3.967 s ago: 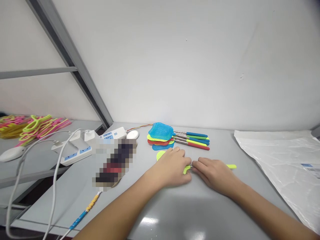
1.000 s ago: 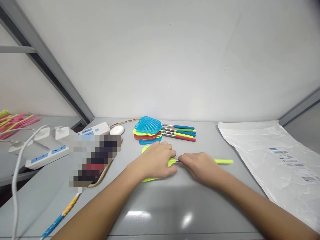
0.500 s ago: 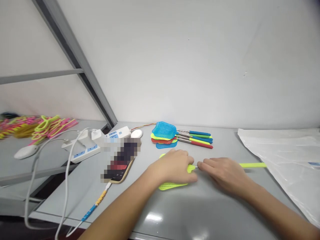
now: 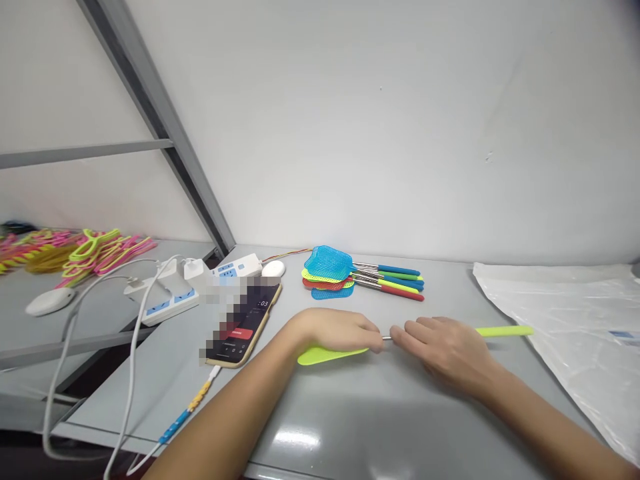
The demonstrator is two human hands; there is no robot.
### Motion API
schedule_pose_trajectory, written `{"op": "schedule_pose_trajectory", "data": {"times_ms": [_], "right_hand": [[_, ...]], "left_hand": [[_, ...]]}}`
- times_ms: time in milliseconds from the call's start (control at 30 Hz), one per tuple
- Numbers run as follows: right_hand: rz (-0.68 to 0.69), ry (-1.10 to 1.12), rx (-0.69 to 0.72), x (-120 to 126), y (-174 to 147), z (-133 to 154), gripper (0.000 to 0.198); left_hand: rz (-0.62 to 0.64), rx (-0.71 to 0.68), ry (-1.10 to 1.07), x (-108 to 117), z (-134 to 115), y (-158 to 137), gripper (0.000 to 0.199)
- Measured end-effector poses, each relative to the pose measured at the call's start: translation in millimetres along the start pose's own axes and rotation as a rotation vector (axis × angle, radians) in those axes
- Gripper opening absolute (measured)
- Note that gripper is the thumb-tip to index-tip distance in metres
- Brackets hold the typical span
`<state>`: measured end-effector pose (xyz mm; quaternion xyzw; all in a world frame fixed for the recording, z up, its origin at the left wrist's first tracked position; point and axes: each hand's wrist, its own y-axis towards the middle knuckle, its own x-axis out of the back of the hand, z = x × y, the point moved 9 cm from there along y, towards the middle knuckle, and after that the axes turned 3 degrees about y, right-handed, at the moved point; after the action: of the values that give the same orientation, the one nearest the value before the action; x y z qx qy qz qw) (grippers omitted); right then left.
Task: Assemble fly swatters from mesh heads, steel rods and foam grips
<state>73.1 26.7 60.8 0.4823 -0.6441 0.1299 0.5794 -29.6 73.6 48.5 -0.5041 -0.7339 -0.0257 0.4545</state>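
A yellow-green fly swatter [image 4: 330, 356] lies across the grey table, its mesh head at the left and its handle reaching right. My left hand [image 4: 345, 329] is closed over the head's neck and covers most of the head. Around the handle my right hand [image 4: 445, 347] is wrapped, with the handle's end sticking out beyond it. A short piece of metal rod shows between the two hands. Behind them sits a pile of fly swatters [image 4: 327, 262] in blue, yellow-green and red, their handles pointing right.
A smartphone [image 4: 243, 333] on a charging cable lies to the left, near white power strips [image 4: 173, 303] with plugs and cords. Clear plastic sheeting [image 4: 565, 327] covers the right side. Colourful cords [image 4: 100, 253] lie at far left. A wall [image 4: 400, 133] stands behind.
My left hand has shifted left with the swatter's head and turned flatter over it. My right hand stays nearly in place on the handle.
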Motion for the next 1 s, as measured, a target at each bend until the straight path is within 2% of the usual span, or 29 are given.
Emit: {"op": "schedule_pose_trajectory", "data": {"times_ms": [67, 133, 200, 267, 333, 467, 633, 867, 1000], "right_hand": [[-0.039, -0.005, -0.057, 1.7, -9.5, -17.2, 0.029], [-0.089, -0.001, -0.168, 3.8, -18.6, -38.4, 0.031], [-0.079, 0.013, -0.216, 0.5, -20.7, -47.4, 0.029], [-0.049, 0.045, -0.211, -4.8, -15.4, -44.0, 0.027], [-0.033, 0.069, -0.217, -8.8, -9.4, -37.4, 0.027], [0.038, 0.091, -0.246, -19.3, -10.2, -28.2, 0.029], [0.052, 0.097, -0.232, -21.8, -16.4, -23.9, 0.027], [0.04, 0.145, -0.208, -23.1, -19.0, -22.8, 0.027], [0.047, 0.16, -0.223, -25.7, -21.2, -26.2, 0.026]], "left_hand": [[-0.087, 0.11, 0.105, 12.6, 15.9, -7.2, 0.022], [-0.23, 0.229, 0.236, 29.5, 29.0, -16.2, 0.019], [-0.363, 0.207, 0.31, 40.7, 24.9, -20.9, 0.019], [-0.426, 0.095, 0.351, 41.0, 11.5, -19.9, 0.02], [-0.433, 0.059, 0.387, 35.9, 7.3, -17.1, 0.021], [-0.384, 0.198, 0.408, 28.7, 32.1, -15.5, 0.021], [-0.35, 0.209, 0.408, 26.3, 46.2, -16.9, 0.016], [-0.377, 0.045, 0.354, 17.1, 21.8, -11.9, 0.027], [-0.429, 0.103, 0.462, 11.1, 13.4, -11.6, 0.023]]}}
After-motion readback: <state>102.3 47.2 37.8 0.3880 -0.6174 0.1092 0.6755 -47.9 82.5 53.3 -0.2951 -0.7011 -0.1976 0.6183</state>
